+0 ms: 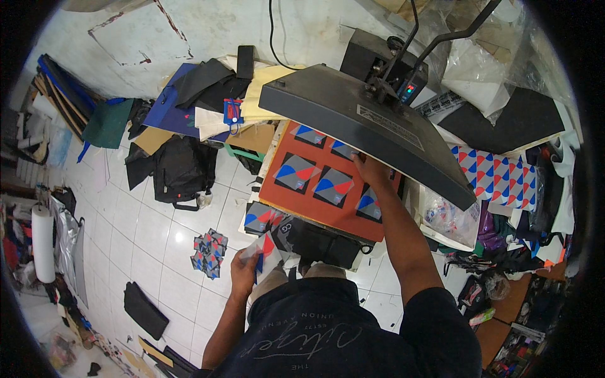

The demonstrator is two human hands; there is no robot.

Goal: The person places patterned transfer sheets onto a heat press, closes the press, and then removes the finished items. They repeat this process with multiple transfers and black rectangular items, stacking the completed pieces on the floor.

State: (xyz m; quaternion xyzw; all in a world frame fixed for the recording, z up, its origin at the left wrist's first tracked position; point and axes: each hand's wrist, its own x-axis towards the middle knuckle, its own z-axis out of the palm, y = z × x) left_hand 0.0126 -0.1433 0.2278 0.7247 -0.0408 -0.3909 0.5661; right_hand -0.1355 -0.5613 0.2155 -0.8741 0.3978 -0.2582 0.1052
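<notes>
On the heat press's orange-brown lower bed lie several dark square pieces with grey, blue and red prints, such as one patch near the middle. Above them the black upper plate is raised at a tilt. My right hand reaches beneath its edge, fingers bent at a far printed patch; what they pinch, if anything, is hidden. At the lower left, my left hand is closed on printed sheets with grey, red and blue areas. Another printed patch rests beside the bed's front left corner.
A pile of printed patches lies on the white tiled floor. Left of the press are a black backpack and stacked fabric sheets. At right stand a white bin of plastic scraps and a patterned printed sheet.
</notes>
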